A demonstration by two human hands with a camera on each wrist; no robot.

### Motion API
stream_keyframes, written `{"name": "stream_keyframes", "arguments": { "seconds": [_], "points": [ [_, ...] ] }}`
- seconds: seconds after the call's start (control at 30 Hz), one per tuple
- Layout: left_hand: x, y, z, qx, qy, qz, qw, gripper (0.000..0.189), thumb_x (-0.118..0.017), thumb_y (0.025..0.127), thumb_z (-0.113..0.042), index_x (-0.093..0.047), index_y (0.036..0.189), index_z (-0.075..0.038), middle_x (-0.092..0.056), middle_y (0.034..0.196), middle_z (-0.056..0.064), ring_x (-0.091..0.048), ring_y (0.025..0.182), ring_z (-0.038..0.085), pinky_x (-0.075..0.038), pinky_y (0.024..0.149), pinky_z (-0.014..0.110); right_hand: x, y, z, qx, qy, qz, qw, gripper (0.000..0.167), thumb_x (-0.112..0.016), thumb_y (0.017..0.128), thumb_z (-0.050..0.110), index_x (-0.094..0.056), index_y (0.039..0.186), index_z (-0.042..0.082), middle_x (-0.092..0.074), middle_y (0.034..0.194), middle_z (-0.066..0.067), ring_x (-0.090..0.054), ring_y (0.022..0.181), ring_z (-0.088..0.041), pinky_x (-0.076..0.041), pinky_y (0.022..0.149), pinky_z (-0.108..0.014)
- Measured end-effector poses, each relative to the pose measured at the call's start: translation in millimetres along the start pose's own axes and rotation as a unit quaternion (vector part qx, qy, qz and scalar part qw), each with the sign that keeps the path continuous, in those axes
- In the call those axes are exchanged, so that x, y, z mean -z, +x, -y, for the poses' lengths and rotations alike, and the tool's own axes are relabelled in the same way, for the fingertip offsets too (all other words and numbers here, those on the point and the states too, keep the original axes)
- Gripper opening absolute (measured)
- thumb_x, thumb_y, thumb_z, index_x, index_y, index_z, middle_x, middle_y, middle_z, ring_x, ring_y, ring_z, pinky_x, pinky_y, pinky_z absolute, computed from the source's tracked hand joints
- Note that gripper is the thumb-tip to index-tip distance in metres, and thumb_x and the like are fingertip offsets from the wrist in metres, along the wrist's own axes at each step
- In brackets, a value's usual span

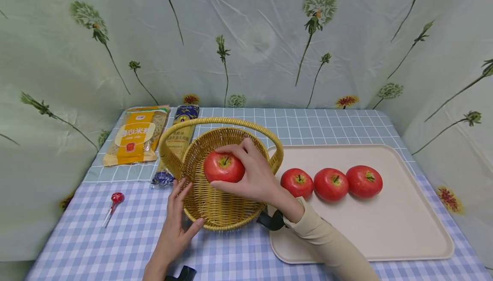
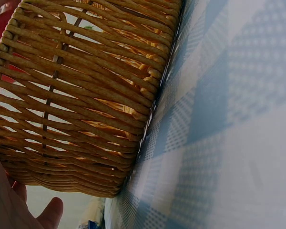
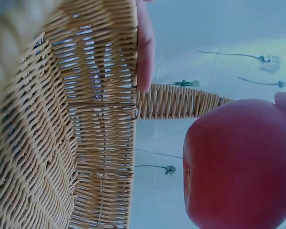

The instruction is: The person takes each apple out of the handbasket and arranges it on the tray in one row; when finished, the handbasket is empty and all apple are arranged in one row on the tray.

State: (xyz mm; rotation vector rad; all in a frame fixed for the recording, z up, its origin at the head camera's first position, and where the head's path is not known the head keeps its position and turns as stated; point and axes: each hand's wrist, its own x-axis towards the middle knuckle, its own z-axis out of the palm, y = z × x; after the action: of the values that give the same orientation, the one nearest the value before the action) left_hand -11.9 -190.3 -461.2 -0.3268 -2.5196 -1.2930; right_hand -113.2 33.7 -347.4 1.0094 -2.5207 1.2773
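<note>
A red apple point(image 1: 224, 167) is gripped between the thumb and fingers of my right hand point(image 1: 252, 174), held over the wicker basket point(image 1: 215, 227) and under its arched handle. In the right wrist view the apple point(image 3: 240, 167) shows large beside the basket's woven wall point(image 3: 102, 114). My left hand point(image 1: 178, 225) rests at the basket's left rim, thumb near the front edge and fingers spread along the side. Through the left wrist view the basket's side point(image 2: 76, 95) fills much of the picture, with the fingers point(image 2: 51, 212) of this hand at its edge.
On the right, a beige tray point(image 1: 400, 229) carries an apple point(image 1: 296, 182), a second apple point(image 1: 331, 184) and a third apple point(image 1: 364, 181). Behind the basket lie a yellow food bag point(image 1: 135, 137) and a long pasta packet point(image 1: 175, 141). A red lollipop point(image 1: 117, 198) lies at left.
</note>
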Motion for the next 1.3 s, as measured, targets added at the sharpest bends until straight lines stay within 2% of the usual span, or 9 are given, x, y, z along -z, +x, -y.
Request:
{"name": "stream_keyframes", "arguments": {
  "seconds": [0.17,0.5,0.77,1.03,1.3],
  "points": [
    [-0.4,-1.2,2.4,-0.008,-0.005,-0.003,1.0000,0.085,-0.072,0.078,-0.008,-0.026,0.150,-0.012,-0.010,0.155,0.009,0.005,0.141,0.037,-0.011,0.103,0.067,1.5,-8.1,2.0,0.024,0.012,-0.010,0.9996,0.058,-0.078,0.070,0.048,-0.059,0.122,0.031,-0.043,0.105,0.004,-0.046,0.096,-0.008,-0.051,0.072,-0.027],
    [-0.5,0.4,0.9,-0.005,0.003,-0.006,1.0000,0.084,-0.072,0.078,-0.010,-0.027,0.149,-0.008,-0.011,0.155,0.008,0.004,0.141,0.038,-0.012,0.103,0.067,13.3,-28.7,2.9,0.040,0.047,-0.020,0.9979,0.060,-0.081,0.070,0.043,-0.059,0.124,0.032,-0.048,0.108,0.005,-0.050,0.100,-0.010,-0.052,0.076,-0.031],
    [-0.5,-0.2,1.0,-0.007,0.000,-0.005,1.0000,0.085,-0.072,0.077,-0.010,-0.027,0.149,-0.008,-0.011,0.155,0.009,0.004,0.141,0.037,-0.012,0.101,0.069,22.7,-54.2,-3.0,0.032,0.075,-0.039,0.9959,0.061,-0.082,0.070,0.040,-0.058,0.125,0.032,-0.048,0.113,0.007,-0.049,0.106,-0.013,-0.052,0.077,-0.035],
    [-0.4,0.2,0.6,-0.006,-0.004,-0.005,1.0000,0.085,-0.072,0.077,-0.010,-0.027,0.149,-0.008,-0.010,0.155,0.011,0.005,0.141,0.039,-0.009,0.101,0.070,38.7,-75.3,-7.6,0.019,0.101,-0.074,0.9920,0.066,-0.087,0.066,0.026,-0.059,0.126,0.021,-0.050,0.118,0.001,-0.048,0.111,-0.019,-0.052,0.081,-0.037],
    [-0.3,0.7,-0.1,-0.008,-0.010,-0.004,0.9999,0.085,-0.071,0.077,-0.008,-0.026,0.149,-0.007,-0.009,0.155,0.011,0.005,0.141,0.039,-0.008,0.101,0.070,61.4,-87.7,-6.4,0.008,0.061,-0.124,0.9903,0.076,-0.089,0.055,0.005,-0.058,0.124,0.009,-0.053,0.119,-0.007,-0.049,0.110,-0.019,-0.053,0.079,-0.033]
  ]
}}
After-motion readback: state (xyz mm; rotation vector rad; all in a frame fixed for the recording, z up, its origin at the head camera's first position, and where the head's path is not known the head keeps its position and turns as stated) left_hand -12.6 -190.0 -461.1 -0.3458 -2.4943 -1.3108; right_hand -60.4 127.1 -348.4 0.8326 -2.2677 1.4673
